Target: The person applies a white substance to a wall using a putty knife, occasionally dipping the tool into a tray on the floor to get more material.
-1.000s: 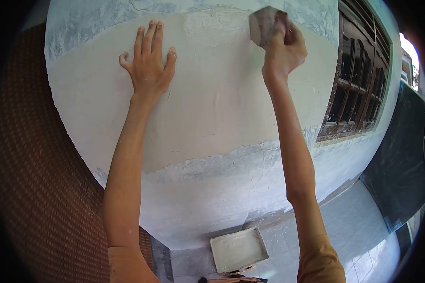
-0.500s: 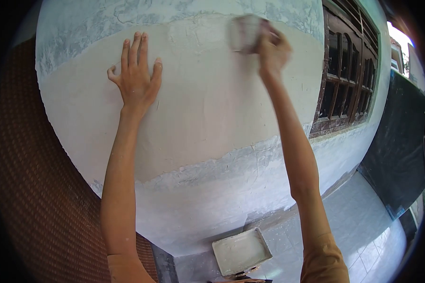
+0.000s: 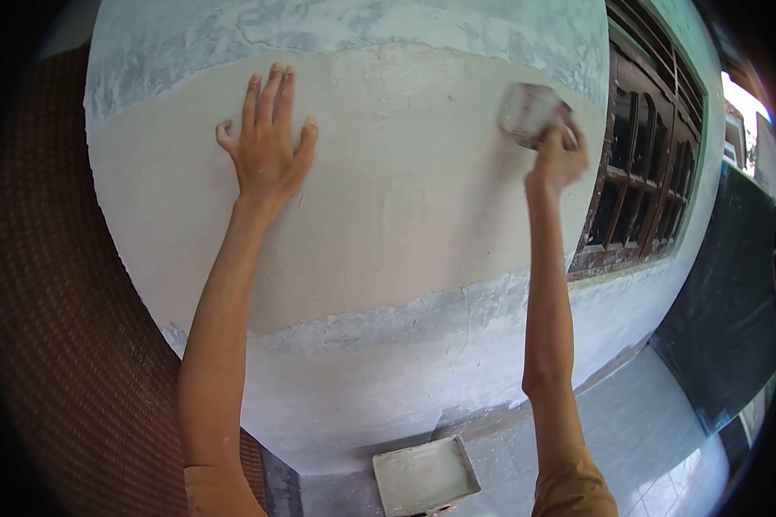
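Observation:
My left hand (image 3: 270, 146) lies against the wall (image 3: 388, 198) with its fingers spread, holding nothing. Higher up on the right, my right hand (image 3: 560, 155) grips a putty scraper (image 3: 528, 114), a flat, squarish blade smeared with pale filler and blurred by motion. The blade is at the wall, near the right end of a wide beige band of filler; whether its edge touches is hard to tell. Above and below this band the surface is patchy blue-white. A shallow rectangular tray (image 3: 471, 472) holding pale filler sits on the floor below.
A dark wooden window (image 3: 638, 155) with barred panes is set into the wall at right. Brown woven matting (image 3: 52, 258) hangs along the left. Grey floor tiles (image 3: 638, 414) and a dark panel (image 3: 724, 302) are at lower right.
My right hand has moved the putty scraper right and downward across the wall, toward the window. My left hand keeps its place on the wall, while the view has shifted slightly.

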Tool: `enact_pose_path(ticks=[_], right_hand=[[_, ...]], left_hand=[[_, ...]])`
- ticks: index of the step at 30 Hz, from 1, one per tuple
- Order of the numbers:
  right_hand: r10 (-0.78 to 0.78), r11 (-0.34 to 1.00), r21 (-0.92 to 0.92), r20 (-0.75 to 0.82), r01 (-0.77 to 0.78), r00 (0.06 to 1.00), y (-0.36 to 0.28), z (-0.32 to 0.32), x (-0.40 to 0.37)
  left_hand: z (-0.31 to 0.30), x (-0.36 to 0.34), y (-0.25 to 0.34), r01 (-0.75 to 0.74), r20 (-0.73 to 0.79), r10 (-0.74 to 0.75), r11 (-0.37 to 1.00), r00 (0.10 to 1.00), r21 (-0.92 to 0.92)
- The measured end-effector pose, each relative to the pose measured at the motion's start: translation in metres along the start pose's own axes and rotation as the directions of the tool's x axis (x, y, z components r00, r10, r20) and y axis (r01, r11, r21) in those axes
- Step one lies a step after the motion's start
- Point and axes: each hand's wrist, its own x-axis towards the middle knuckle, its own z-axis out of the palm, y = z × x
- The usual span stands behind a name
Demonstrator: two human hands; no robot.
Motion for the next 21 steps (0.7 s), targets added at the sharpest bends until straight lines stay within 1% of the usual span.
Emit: enact_pose_path(ticks=[1, 3, 4, 6, 7, 9, 11, 12, 13, 15, 16, 17, 18, 19, 21], right_hand=[[0.055, 0.996, 0.078, -0.087, -0.048, 0.995, -0.019, 0.000, -0.002], [0.094, 0.976, 0.197, -0.009, -0.091, 0.996, -0.032, 0.007, -0.019], [0.103, 0.987, 0.117, 0.099, -0.114, 0.990, -0.030, 0.014, -0.030], [0.129, 0.992, -0.026, 0.294, -0.127, 0.947, -0.018, 0.032, -0.053], [0.174, 0.972, 0.099, 0.302, -0.213, 0.937, -0.030, 0.047, -0.071], [0.092, 0.993, -0.097, 0.253, -0.069, 0.963, -0.018, 0.040, -0.058], [-0.096, 0.972, -0.203, 0.130, 0.121, 0.987, -0.002, 0.013, -0.025], [-0.038, 0.993, -0.111, 0.035, 0.042, 0.999, -0.013, 0.007, -0.022], [-0.065, 0.996, 0.063, -0.034, 0.067, 0.997, -0.021, 0.007, -0.020], [-0.014, 0.990, 0.140, -0.049, 0.021, 0.999, -0.040, 0.015, -0.032], [-0.012, 0.997, 0.074, 0.069, 0.006, 0.998, -0.039, 0.024, -0.042], [-0.001, 1.000, 0.007, 0.184, -0.001, 0.983, -0.037, 0.037, -0.052], [0.005, 0.999, -0.051, 0.276, 0.010, 0.961, -0.038, 0.055, -0.069], [0.017, 0.994, -0.110, 0.368, 0.025, 0.930, -0.040, 0.072, -0.087], [0.089, 0.996, -0.038, 0.444, -0.080, 0.892, -0.055, 0.085, -0.112]], left_hand=[[0.000, 0.000, 0.000, 0.009, -0.001, -0.009, 1.000, 1.000, 0.006], [0.002, -0.001, -0.001, -0.013, -0.023, 0.013, 1.000, 1.000, -0.001], [0.002, 0.000, -0.001, -0.011, -0.018, 0.011, 1.000, 1.000, 0.000], [-0.001, 0.000, -0.002, -0.014, -0.004, 0.015, 0.999, 1.000, 0.039], [0.000, 0.000, -0.002, -0.009, -0.002, 0.009, 0.999, 1.000, 0.036], [0.000, 0.000, -0.004, -0.018, 0.009, 0.017, 0.999, 1.000, 0.051], [0.001, -0.002, -0.001, -0.011, -0.016, 0.011, 1.000, 1.000, 0.018], [0.002, -0.001, 0.000, -0.008, -0.042, 0.007, 1.000, 0.999, -0.015], [0.002, 0.002, -0.002, -0.018, -0.047, 0.017, 1.000, 0.999, -0.010], [0.003, -0.002, 0.000, -0.014, -0.060, 0.012, 0.999, 0.998, -0.035], [0.003, -0.003, 0.001, -0.018, -0.051, 0.016, 0.999, 0.999, -0.043], [0.002, -0.002, -0.001, -0.016, -0.038, 0.016, 1.000, 0.999, -0.006], [0.001, -0.001, -0.002, -0.015, -0.026, 0.016, 0.999, 1.000, 0.030], [-0.001, -0.001, -0.002, -0.019, -0.019, 0.019, 1.000, 1.000, 0.019], [-0.004, -0.001, -0.004, -0.032, -0.005, 0.032, 0.999, 0.999, 0.024]])
